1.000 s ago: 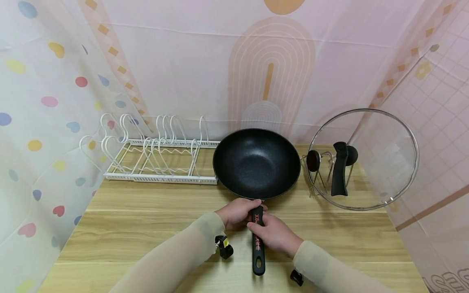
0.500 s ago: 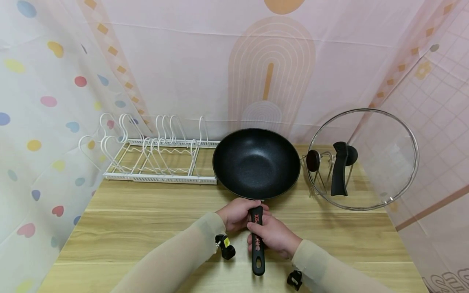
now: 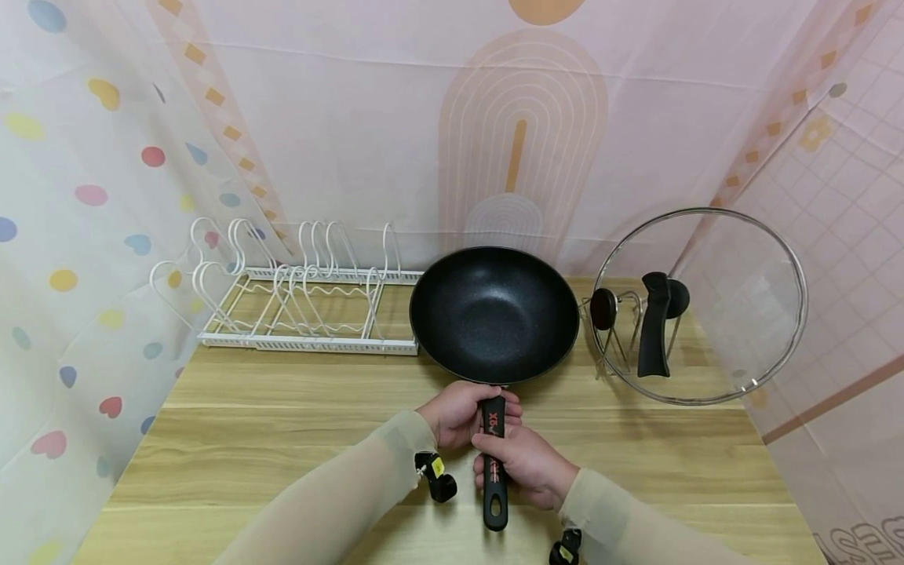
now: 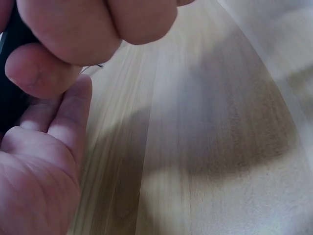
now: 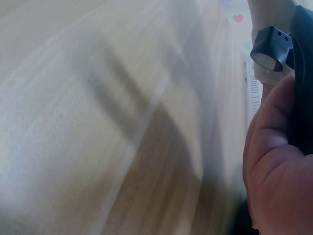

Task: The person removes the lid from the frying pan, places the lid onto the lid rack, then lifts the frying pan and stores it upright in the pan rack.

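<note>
A black wok (image 3: pixel 494 314) faces up at the middle of the head view, its handle (image 3: pixel 494 479) pointing toward me. Close to the wok's rim, my left hand (image 3: pixel 459 412) grips the handle with the thumb on top. My right hand (image 3: pixel 530 463) holds the handle further down, thumb across it and fingertips showing on the other side. Part of the left palm (image 4: pixel 36 181) shows in the left wrist view below the right fingers. In the right wrist view, my right hand (image 5: pixel 279 171) lies against the dark handle (image 5: pixel 303 98). Whether the wok's base touches the table is hidden.
A white wire rack (image 3: pixel 318 344) stands left of the wok, whose rim overlaps the rack's right end in view. On the right, a glass lid (image 3: pixel 734 314) with a black handle leans on a small wire stand (image 3: pixel 617 337). Curtains enclose the wooden table (image 3: pixel 282 408).
The right hand has shifted slightly left and its fingers have come round the handle. The handle's end has swung a little left. The left hand keeps its hold.
</note>
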A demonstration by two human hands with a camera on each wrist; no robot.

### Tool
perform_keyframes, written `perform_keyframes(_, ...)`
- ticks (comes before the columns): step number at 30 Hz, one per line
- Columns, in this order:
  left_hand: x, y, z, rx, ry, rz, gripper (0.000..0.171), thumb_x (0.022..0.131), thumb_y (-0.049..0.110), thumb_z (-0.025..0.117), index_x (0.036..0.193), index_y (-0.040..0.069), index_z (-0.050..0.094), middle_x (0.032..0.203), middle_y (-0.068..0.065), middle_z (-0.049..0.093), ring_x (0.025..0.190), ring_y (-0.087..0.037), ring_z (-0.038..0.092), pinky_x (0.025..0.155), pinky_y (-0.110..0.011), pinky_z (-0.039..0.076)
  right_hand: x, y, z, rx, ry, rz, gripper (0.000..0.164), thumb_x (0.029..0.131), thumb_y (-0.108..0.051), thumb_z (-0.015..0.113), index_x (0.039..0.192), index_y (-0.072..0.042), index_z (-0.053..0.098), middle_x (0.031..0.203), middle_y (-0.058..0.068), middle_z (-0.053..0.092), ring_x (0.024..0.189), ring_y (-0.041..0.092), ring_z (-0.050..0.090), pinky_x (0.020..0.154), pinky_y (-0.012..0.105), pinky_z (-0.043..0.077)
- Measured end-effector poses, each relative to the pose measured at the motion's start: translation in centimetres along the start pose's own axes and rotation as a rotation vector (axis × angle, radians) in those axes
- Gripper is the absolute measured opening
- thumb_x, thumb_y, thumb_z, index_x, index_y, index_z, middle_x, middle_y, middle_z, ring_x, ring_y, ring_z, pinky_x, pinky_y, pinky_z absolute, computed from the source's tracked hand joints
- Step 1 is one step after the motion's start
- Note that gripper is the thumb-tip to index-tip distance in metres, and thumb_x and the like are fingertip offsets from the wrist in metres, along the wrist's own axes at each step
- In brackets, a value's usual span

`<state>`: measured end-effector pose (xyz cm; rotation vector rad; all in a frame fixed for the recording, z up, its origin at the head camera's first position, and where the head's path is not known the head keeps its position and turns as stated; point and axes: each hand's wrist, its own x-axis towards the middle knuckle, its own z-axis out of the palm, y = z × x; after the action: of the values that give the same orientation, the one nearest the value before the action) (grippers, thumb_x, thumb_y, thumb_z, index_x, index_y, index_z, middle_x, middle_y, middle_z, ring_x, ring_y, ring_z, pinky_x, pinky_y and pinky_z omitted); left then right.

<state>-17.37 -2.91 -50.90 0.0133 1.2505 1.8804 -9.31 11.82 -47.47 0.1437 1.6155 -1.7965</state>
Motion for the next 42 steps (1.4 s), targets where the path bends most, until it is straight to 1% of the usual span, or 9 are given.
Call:
perform_keyframes(6, -0.2, 0.2, 0.0, -0.051, -0.005, -0.028, 0.043, 0.11, 0.018, 0.036, 0.139, -0.01, 0.054, 0.122, -0.015, 0.068, 0.102, -0.017, 0.074, 0.104, -0.035, 0.058, -0.1, 0.2, 0.1, 0.095, -0.05, 0.059, 0.044, 0.107, -0.025, 0.057, 0.137, 0.004, 0.041, 0.08, -0.002, 0.066, 0.07, 0.009, 0.068, 0.073, 0.027, 0.06)
perform_keyframes(10, -0.3, 0.3, 0.0, -0.079, -0.018, -0.035, 0.045, 0.111, 0.018, 0.036, 0.142, -0.011, 0.05, 0.12, -0.014, 0.068, 0.101, -0.016, 0.075, 0.101, -0.033, 0.059, -0.2, 0.4, 0.1, 0.123, -0.089, 0.065, 0.042, 0.106, -0.022, 0.058, 0.135, 0.003, 0.04, 0.08, -0.001, 0.066, 0.07, 0.009, 0.068, 0.075, 0.028, 0.062)
perform_keyframes(16, -0.3, 0.4, -0.1, -0.099, -0.027, -0.037, 0.044, 0.112, 0.017, 0.035, 0.143, -0.012, 0.048, 0.126, -0.018, 0.064, 0.102, -0.019, 0.074, 0.11, -0.041, 0.054, -0.3, 0.8, 0.2, 0.114, -0.108, 0.073, 0.033, 0.104, -0.02, 0.06, 0.125, 0.0, 0.047, 0.079, -0.001, 0.067, 0.07, 0.009, 0.07, 0.076, 0.028, 0.062)
perform_keyframes(19, -0.2, 0.4, -0.2, -0.1, -0.026, -0.04, 0.042, 0.112, 0.017, 0.035, 0.14, -0.01, 0.049, 0.123, -0.016, 0.065, 0.101, -0.019, 0.074, 0.113, -0.045, 0.052, -0.3, 0.9, 0.3, 0.126, -0.112, 0.073, 0.032, 0.103, -0.02, 0.06, 0.125, 0.001, 0.047, 0.079, -0.001, 0.067, 0.07, 0.009, 0.07, 0.076, 0.027, 0.062)
perform_keyframes(21, -0.3, 0.4, -0.2, -0.096, -0.024, -0.042, 0.04, 0.111, 0.018, 0.035, 0.137, -0.008, 0.051, 0.12, -0.014, 0.065, 0.099, -0.018, 0.074, 0.109, -0.043, 0.055, -0.3, 0.9, 0.3, 0.136, -0.12, 0.077, 0.029, 0.103, -0.018, 0.06, 0.122, 0.0, 0.048, 0.078, -0.001, 0.067, 0.07, 0.009, 0.07, 0.075, 0.027, 0.062)
perform_keyframes(24, -0.4, 0.5, -0.1, -0.092, -0.019, -0.047, 0.036, 0.111, 0.018, 0.036, 0.132, -0.005, 0.055, 0.112, -0.01, 0.067, 0.094, -0.016, 0.074, 0.095, -0.035, 0.061, -0.3, 1.0, 0.4, 0.153, -0.138, 0.091, 0.022, 0.102, -0.018, 0.061, 0.116, -0.003, 0.051, 0.077, -0.002, 0.067, 0.069, 0.009, 0.07, 0.076, 0.027, 0.062)
perform_keyframes(27, -0.4, 0.6, -0.1, -0.098, -0.031, -0.057, 0.033, 0.111, 0.019, 0.035, 0.127, -0.002, 0.056, 0.107, -0.007, 0.067, 0.089, -0.014, 0.072, 0.086, -0.031, 0.062, -0.2, 1.2, 0.4, 0.168, -0.156, 0.105, 0.016, 0.102, -0.018, 0.06, 0.11, -0.007, 0.052, 0.076, -0.003, 0.067, 0.069, 0.009, 0.069, 0.076, 0.027, 0.062)
perform_keyframes(33, -0.5, 0.7, 0.1, -0.123, -0.058, -0.076, 0.031, 0.112, 0.02, 0.032, 0.121, 0.003, 0.056, 0.098, -0.002, 0.065, 0.085, -0.012, 0.067, 0.082, -0.032, 0.06, -0.1, 1.3, 0.5, 0.208, -0.168, 0.121, 0.017, 0.104, -0.021, 0.058, 0.111, -0.008, 0.049, 0.072, -0.008, 0.062, 0.068, 0.008, 0.065, 0.075, 0.027, 0.06)
perform_keyframes(42, -0.6, 0.9, 0.2, -0.148, -0.071, -0.103, 0.029, 0.112, 0.021, 0.031, 0.119, 0.005, 0.054, 0.092, 0.002, 0.06, 0.078, -0.009, 0.061, 0.078, -0.03, 0.059, 0.0, 1.6, 1.1, 0.195, -0.149, 0.096, 0.014, 0.105, -0.025, 0.06, 0.1, -0.014, 0.053, 0.065, -0.01, 0.056, 0.063, 0.007, 0.059, 0.07, 0.025, 0.056)
